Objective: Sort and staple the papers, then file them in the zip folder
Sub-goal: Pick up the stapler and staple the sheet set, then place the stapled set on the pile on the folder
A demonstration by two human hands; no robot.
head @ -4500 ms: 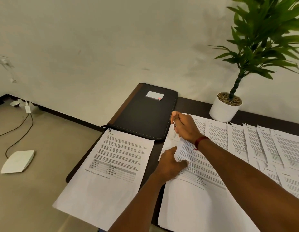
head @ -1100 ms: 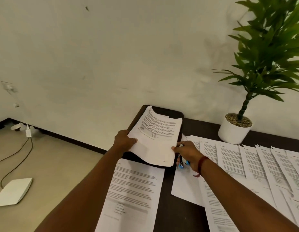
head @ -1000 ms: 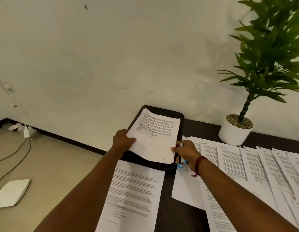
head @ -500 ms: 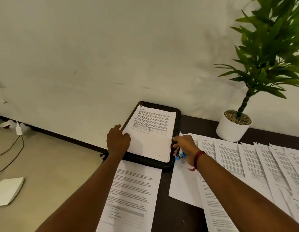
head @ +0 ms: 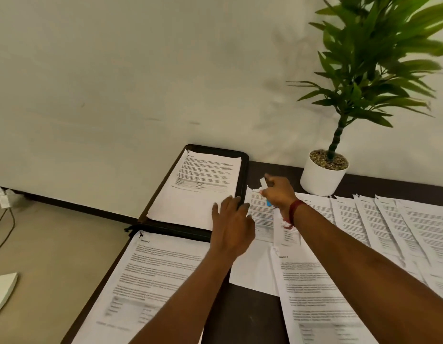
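Observation:
A black zip folder (head: 243,170) lies shut at the table's far left corner, and a stapled paper set (head: 200,189) rests flat on top of it. My left hand (head: 231,224) hovers open over the folder's near right corner, holding nothing. My right hand (head: 277,192) is closed around a small blue and silver stapler (head: 263,182), above the leftmost sheet of a row of printed papers (head: 379,219). Another stapled set (head: 151,281) lies at the near left edge of the table.
A white pot with a green plant (head: 323,177) stands at the back against the wall. The dark table (head: 242,316) ends at its left edge, beyond which are floor, cables (head: 4,224) and a white flat device (head: 2,291).
The stapled set that both hands held over the folder now lies flat on it. My left hand let go and moved right. My right hand rose slightly with the stapler.

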